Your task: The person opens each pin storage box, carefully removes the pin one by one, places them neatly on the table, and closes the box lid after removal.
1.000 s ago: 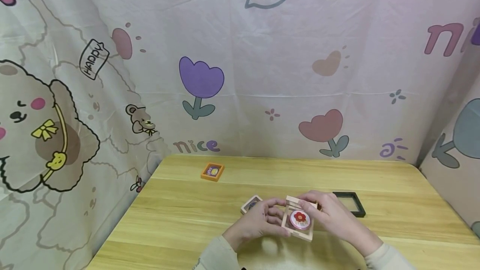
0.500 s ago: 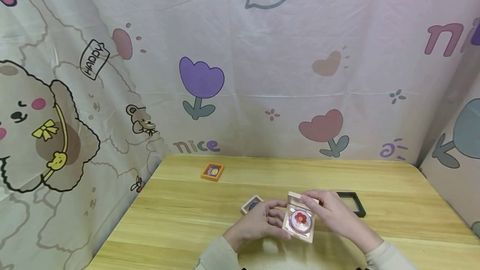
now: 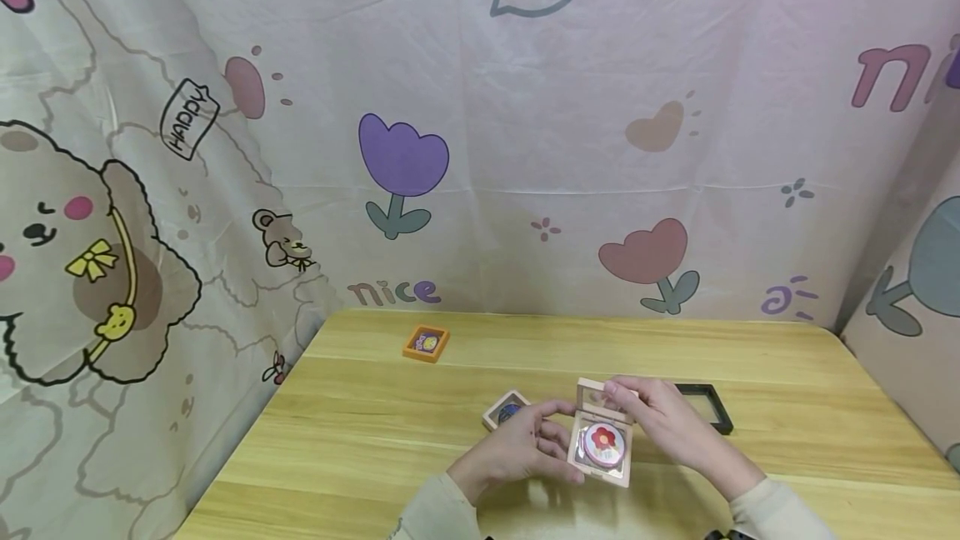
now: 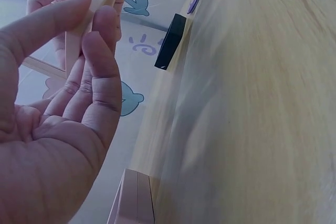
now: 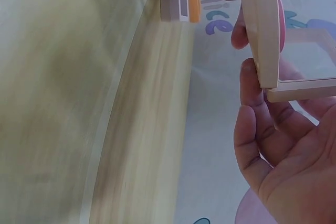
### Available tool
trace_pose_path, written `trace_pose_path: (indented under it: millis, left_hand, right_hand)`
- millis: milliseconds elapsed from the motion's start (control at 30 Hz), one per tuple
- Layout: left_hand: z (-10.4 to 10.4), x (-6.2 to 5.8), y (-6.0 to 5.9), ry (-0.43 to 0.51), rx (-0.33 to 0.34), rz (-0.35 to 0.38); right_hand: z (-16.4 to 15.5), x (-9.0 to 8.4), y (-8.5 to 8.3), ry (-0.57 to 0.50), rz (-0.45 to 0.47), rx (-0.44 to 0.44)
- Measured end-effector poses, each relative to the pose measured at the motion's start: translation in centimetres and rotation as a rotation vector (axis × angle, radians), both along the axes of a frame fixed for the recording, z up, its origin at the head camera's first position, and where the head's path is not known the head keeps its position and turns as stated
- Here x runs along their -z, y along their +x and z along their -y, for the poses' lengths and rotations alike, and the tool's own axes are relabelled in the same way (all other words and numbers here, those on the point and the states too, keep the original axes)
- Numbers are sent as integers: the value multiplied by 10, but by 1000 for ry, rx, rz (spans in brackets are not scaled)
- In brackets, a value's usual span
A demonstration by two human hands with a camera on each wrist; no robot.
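Left hand (image 3: 516,447) and right hand (image 3: 670,422) hold a beige hinged case (image 3: 604,415) before cloth (image 3: 517,132) reading "nice" and "HAPPY".

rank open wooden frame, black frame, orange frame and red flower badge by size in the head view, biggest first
1. Open wooden frame
2. Black frame, partly hidden behind the right hand
3. Orange frame and red flower badge: look too alike to rank

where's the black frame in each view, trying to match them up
Head: the black frame sits low, right of centre, partly hidden by the right hand.
Left wrist: upper half, near the middle across.
Right wrist: not in it.
Shared landmark: the pale hinged frame, held open, shows in all three.
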State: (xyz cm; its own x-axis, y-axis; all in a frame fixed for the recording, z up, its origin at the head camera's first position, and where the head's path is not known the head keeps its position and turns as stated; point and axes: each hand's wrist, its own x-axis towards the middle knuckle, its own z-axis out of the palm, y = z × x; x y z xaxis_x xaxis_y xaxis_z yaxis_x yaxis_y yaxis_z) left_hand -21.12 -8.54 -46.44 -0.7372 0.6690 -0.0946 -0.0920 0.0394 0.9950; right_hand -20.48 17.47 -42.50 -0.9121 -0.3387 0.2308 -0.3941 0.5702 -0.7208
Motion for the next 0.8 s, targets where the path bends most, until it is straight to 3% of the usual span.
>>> trace_pose_path:
  millis: [233, 500, 800]
  left_hand:
    - [-1, 1, -2, -2, 21, -4]
    - [-6, 3, -2, -9, -90, 5]
    - [-7, 3, -3, -21, -166, 0]
  right_hand:
    - [0, 1, -1, 0, 6, -18]
    - [1, 3, -2, -22, 8, -76]
    - [6, 3, -1, -29, 27, -137]
